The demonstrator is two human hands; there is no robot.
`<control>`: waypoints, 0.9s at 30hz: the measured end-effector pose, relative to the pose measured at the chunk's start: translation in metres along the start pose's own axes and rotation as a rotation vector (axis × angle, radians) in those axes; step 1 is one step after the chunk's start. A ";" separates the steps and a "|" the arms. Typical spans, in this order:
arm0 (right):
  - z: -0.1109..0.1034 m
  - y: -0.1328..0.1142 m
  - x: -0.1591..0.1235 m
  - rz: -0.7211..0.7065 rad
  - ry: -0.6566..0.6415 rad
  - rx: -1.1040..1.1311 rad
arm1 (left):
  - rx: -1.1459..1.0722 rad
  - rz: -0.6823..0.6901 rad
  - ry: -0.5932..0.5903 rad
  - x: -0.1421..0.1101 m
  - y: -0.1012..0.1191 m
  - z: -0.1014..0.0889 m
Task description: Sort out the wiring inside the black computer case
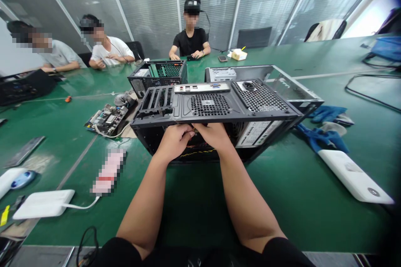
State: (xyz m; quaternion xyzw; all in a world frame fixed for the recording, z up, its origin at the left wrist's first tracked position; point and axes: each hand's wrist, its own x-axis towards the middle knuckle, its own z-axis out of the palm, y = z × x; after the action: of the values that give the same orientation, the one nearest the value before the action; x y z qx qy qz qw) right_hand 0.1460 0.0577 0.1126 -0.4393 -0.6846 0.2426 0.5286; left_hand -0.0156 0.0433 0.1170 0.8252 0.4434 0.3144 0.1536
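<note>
Clock centred on the open black PC case (206,123), 12 = far side of the table (191,204). Case sits mid-table right in front of the wearer, rear panel facing up, open side toward 6. On that panel: slot brackets (158,99) at the 9 end, I/O plate (202,87) along the 12 edge, fan grille (209,104) in the middle, power socket (249,86) and honeycomb vent (266,100) toward 3. White label (258,133) shows inside the open side, at 4.

Both hands are at the opening, just under the panel's near edge. Left hand (175,141): fingers curled, thumb and forefinger narrow, almost meeting; can't tell if something small is between them. Right hand (214,135): reaches in beside the left, fingers mostly hidden by the case edge, so can't tell wide, narrow or holding.

Around it: bare circuit board (109,119) at 9, near the case. Second black case (139,88) at 10, close behind. Silver-edged case (294,85) at 2, also close behind. Blue cloth item (332,133) just past 3. White power bank (351,175) between 3 and 4. White cabled block (44,204) at 8, its lead running to a pixelated pink item (109,171), also 8.

Co-worker in black (191,41) seated between 11 and 12, well apart from the case.
</note>
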 end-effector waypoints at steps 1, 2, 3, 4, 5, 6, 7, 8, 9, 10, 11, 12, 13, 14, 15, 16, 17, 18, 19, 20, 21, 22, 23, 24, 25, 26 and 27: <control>0.000 0.000 0.000 -0.002 -0.001 -0.002 | 0.001 0.007 -0.005 0.000 -0.001 0.000; 0.000 0.001 0.000 -0.001 -0.005 -0.007 | 0.003 0.014 -0.008 0.000 -0.002 0.000; 0.000 0.001 0.000 0.003 -0.007 -0.013 | 0.004 0.021 -0.012 0.000 -0.002 0.000; 0.000 0.002 0.000 0.007 -0.010 -0.022 | 0.007 0.025 -0.015 0.000 -0.002 0.000; 0.001 0.002 0.000 0.010 -0.012 -0.032 | 0.010 0.026 -0.018 0.000 -0.002 0.000; 0.001 0.003 0.000 0.011 -0.012 -0.041 | 0.012 0.025 -0.019 0.000 -0.002 0.000; 0.001 0.003 0.000 0.010 -0.010 -0.050 | 0.014 0.020 -0.018 0.000 -0.001 -0.001; 0.001 0.003 0.000 0.009 -0.011 -0.059 | 0.016 0.013 -0.016 0.000 -0.001 -0.001; 0.001 0.004 0.000 0.010 -0.013 -0.068 | 0.019 0.007 -0.012 0.000 0.000 -0.001; 0.001 0.004 0.000 0.011 -0.015 -0.076 | 0.021 0.003 -0.006 0.000 0.001 -0.001; 0.001 0.004 0.000 0.011 -0.016 -0.081 | 0.020 -0.001 -0.001 0.000 0.002 -0.001; 0.001 0.004 0.000 0.011 -0.017 -0.084 | 0.014 -0.005 0.006 0.000 0.002 -0.001; 0.001 0.005 -0.001 0.011 -0.018 -0.083 | 0.001 -0.012 0.014 0.000 0.003 -0.001; 0.002 0.005 -0.001 0.011 -0.017 -0.081 | -0.016 -0.020 0.024 0.000 0.003 -0.001; 0.002 0.006 -0.001 0.013 -0.016 -0.078 | -0.033 -0.029 0.035 -0.001 0.004 -0.001; 0.003 0.006 -0.002 0.017 -0.014 -0.076 | -0.044 -0.038 0.045 -0.001 0.004 -0.001; 0.003 0.007 -0.002 0.022 -0.011 -0.076 | -0.045 -0.044 0.052 -0.001 0.004 0.000; 0.003 0.008 -0.002 0.025 -0.010 -0.078 | -0.036 -0.047 0.055 -0.001 0.004 -0.001; 0.004 0.008 -0.002 0.026 -0.009 -0.080 | -0.018 -0.049 0.053 -0.001 0.003 -0.001; 0.004 0.009 -0.003 0.024 -0.009 -0.080 | 0.004 -0.048 0.049 -0.001 0.003 -0.001; 0.004 0.009 -0.003 0.020 -0.011 -0.078 | 0.029 -0.045 0.046 -0.001 0.003 -0.001; 0.005 0.009 -0.003 0.014 -0.012 -0.074 | 0.052 -0.037 0.044 0.000 0.003 -0.002; 0.005 0.009 -0.003 0.009 -0.014 -0.068 | 0.072 -0.024 0.047 0.000 0.002 -0.002; 0.005 0.008 -0.002 0.006 -0.015 -0.062 | 0.088 -0.008 0.050 0.000 0.002 -0.002; 0.005 0.008 -0.002 0.006 -0.015 -0.057 | 0.099 0.010 0.053 0.000 0.002 -0.002; 0.005 0.008 -0.002 0.008 -0.016 -0.054 | 0.106 0.026 0.055 0.000 0.001 -0.002; 0.005 0.007 -0.002 0.011 -0.017 -0.051 | 0.108 0.039 0.054 0.000 0.001 -0.002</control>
State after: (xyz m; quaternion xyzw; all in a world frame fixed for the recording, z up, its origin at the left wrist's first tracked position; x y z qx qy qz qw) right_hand 0.1441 0.0601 0.1042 -0.4543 -0.6926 0.2318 0.5100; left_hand -0.0164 0.0429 0.1195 0.8320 0.4475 0.3152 0.0906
